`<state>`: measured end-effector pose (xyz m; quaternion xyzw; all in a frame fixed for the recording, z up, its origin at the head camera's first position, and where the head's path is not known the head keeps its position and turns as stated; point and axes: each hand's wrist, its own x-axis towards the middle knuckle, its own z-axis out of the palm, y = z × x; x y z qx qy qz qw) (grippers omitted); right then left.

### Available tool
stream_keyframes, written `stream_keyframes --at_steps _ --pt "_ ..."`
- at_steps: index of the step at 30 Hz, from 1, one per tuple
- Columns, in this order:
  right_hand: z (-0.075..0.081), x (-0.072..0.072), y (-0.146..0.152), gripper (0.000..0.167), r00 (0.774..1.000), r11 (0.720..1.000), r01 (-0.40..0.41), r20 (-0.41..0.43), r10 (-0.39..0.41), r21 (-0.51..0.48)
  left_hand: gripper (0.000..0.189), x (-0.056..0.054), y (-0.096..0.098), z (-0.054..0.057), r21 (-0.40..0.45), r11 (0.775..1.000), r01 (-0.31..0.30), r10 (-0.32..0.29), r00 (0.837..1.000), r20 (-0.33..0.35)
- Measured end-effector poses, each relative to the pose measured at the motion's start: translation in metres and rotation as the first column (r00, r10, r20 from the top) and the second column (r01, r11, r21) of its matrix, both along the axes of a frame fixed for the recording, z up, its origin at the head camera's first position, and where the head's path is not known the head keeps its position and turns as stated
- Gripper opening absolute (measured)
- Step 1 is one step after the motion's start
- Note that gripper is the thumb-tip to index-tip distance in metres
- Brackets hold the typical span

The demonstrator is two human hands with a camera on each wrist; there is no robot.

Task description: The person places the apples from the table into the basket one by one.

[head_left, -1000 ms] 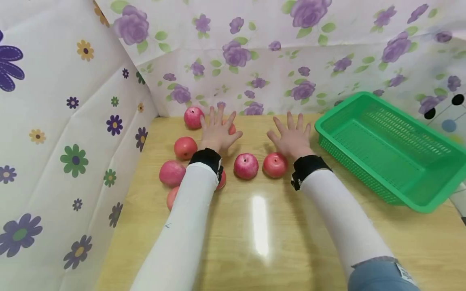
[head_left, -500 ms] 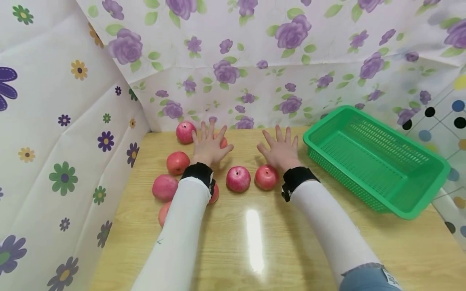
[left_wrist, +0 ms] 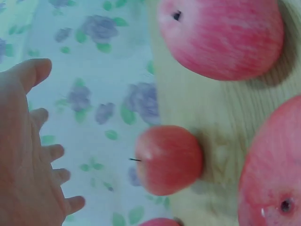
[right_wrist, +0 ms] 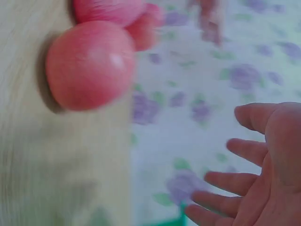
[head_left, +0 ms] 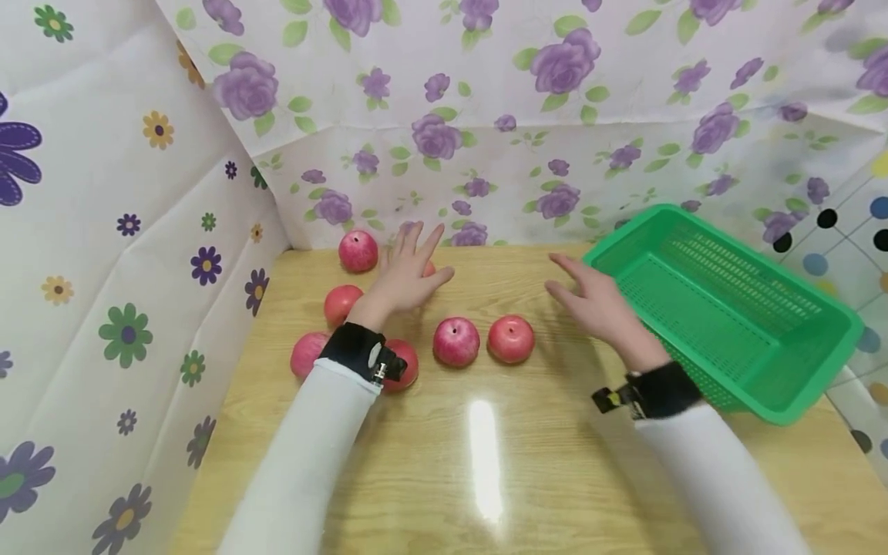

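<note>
My left hand (head_left: 402,281) hovers over the apples on the left, fingers spread and holding nothing. Behind it a small apple (left_wrist: 170,160) is partly covered in the head view. My right hand (head_left: 597,304) is beside the green basket's near left corner, fingers extended and palm turned inward, with nothing in it. Between the hands, a dark pink apple (head_left: 456,341) and a lighter red apple (head_left: 511,339) sit side by side. Near the left wrist lie another apple (head_left: 401,364), a red apple (head_left: 343,304) and a pink apple (head_left: 308,354); a further apple (head_left: 358,251) is at the back.
The green plastic basket (head_left: 728,378) stands on the right of the wooden table (head_left: 430,478), with nothing in it. A flowered sheet (head_left: 499,185) hangs along the table's back edge, and another patterned sheet (head_left: 166,324) borders the left side.
My right hand has moved right, away from the lighter red apple and towards the basket, turning its palm inward. My left hand has tilted, its wrist shifting left and down. The apples stay put.
</note>
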<state>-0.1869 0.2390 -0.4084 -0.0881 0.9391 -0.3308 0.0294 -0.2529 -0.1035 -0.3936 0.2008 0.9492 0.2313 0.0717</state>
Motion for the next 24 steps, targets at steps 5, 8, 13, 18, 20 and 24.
stream_keyframes --at_steps 5,8,13,18,20,24 --pt "0.021 0.042 0.057 0.068 0.991 0.990 0.133 -0.008 -0.133 -0.053 0.070 0.009 -0.001 0.004 0.056 0.997 0.046 -0.046 0.999 -0.005" --pt "0.026 0.061 0.094 0.067 0.974 0.974 0.226 -0.011 -0.226 -0.030 0.061 0.014 -0.001 0.001 0.084 0.994 0.076 -0.075 0.997 -0.022" --pt "0.026 0.088 0.146 0.067 0.923 0.920 0.385 -0.018 -0.385 0.075 0.050 0.024 0.001 -0.008 0.156 0.985 0.079 -0.078 0.997 -0.012" --pt "0.018 0.118 0.180 0.070 0.792 0.782 0.605 -0.006 -0.611 0.150 0.044 0.034 0.003 -0.015 0.255 0.966 0.043 -0.048 0.999 0.013" --pt "0.013 0.133 0.191 0.073 0.722 0.718 0.683 0.031 -0.692 0.132 0.043 0.038 0.004 -0.016 0.284 0.958 0.037 -0.041 0.999 0.011" --pt "-0.001 0.161 0.201 0.083 0.573 0.583 0.812 0.144 -0.807 0.035 0.041 0.046 0.004 -0.018 0.321 0.947 0.002 -0.008 1.000 0.017"
